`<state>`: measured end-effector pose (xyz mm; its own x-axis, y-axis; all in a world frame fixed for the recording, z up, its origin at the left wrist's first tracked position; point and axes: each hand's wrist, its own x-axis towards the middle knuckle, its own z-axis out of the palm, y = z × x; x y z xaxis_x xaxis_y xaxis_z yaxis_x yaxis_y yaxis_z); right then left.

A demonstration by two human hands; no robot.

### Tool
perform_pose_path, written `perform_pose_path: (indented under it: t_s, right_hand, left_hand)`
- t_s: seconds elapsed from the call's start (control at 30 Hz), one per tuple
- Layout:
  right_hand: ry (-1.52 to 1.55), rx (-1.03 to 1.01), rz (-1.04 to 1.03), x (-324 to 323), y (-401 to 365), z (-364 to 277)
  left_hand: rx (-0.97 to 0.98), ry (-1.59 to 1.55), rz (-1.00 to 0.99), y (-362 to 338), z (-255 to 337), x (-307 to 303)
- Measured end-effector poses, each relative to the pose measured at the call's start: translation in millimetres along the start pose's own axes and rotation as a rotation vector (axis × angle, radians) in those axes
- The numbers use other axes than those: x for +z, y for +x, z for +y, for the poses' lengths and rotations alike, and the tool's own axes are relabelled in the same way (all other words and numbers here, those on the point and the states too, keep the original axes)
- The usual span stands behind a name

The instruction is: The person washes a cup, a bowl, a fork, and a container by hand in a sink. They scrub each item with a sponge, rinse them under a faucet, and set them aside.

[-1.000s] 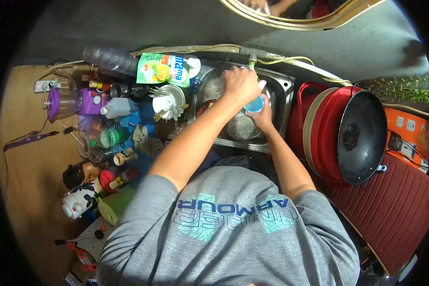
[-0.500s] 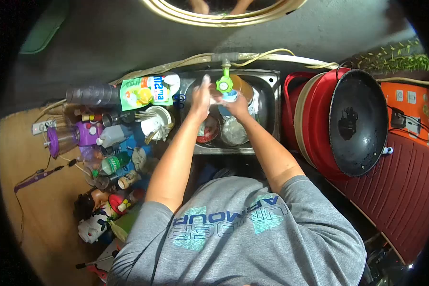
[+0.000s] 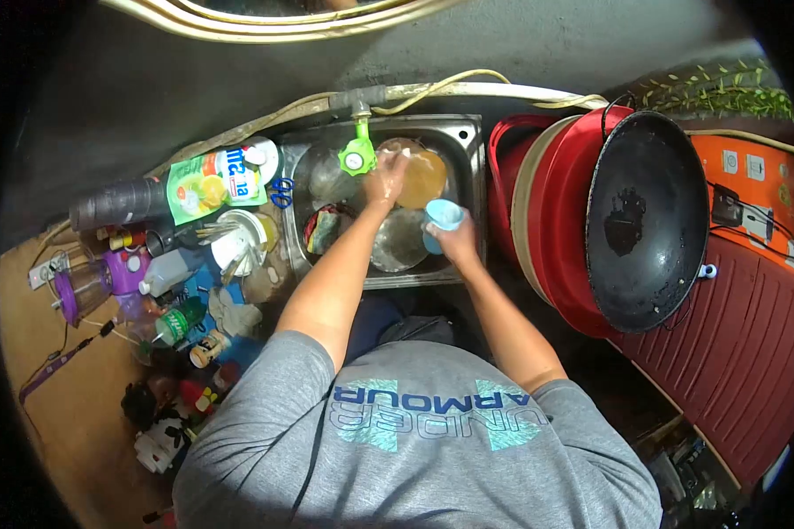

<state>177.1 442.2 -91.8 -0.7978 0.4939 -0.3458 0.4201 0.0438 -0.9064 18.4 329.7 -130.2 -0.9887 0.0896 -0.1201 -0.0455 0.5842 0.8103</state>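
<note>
My right hand (image 3: 459, 242) is wrapped round a light blue plastic cup (image 3: 444, 214), tilted over the right side of the steel sink (image 3: 470, 167). My left hand (image 3: 385, 183) looks wet, its fingers apart beside the green tap handle (image 3: 355, 160); I see nothing in it. Behind my left hand sits a round orange-brown item (image 3: 423, 175) in the sink. Below it lies a shiny round metal dish or lid (image 3: 399, 242). A crumpled colourful packet or cloth (image 3: 326, 229) is at the sink's left, partly behind my left forearm.
Left of the sink lie a green refill pouch (image 3: 212, 187), a white container with utensils (image 3: 236, 242), a purple blender (image 3: 123, 273) and several bottles. On the right, a black wok (image 3: 648, 220) leans against red basins (image 3: 551, 220). A pipe (image 3: 309, 113) runs along the wall.
My hands were close together under the tap and are now apart. My right hand has moved right and nearer me with the blue cup. The camera view has shifted.
</note>
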Motion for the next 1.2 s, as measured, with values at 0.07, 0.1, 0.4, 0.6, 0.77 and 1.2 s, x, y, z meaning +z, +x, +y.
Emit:
perform_pose_path:
  t_s: [0.07,0.1,0.4,0.6,0.77,1.2]
  right_hand:
    - [-0.143,0.046,-0.066,-13,-15,9]
    - [-0.116,0.083,-0.117,-19,-25,-3]
    - [0.036,0.051,-0.28,-18,-48,-14]
    - [0.282,0.117,-0.566,-16,-38,-39]
    - [0.011,0.03,-0.536,6,-22,-53]
    - [-0.512,0.01,-0.127,130,89,-35]
  left_hand:
    - [-0.018,-0.008,-0.05,12,-7,-8]
    - [-0.105,-0.041,-0.086,25,-19,-7]
    - [-0.305,-0.287,-0.305,43,-19,-7]
    - [0.069,-0.245,-0.481,19,-17,-21]
    - [-0.442,-0.654,-0.936,23,-11,-39]
    - [0.252,0.127,-0.298,3,-27,-85]
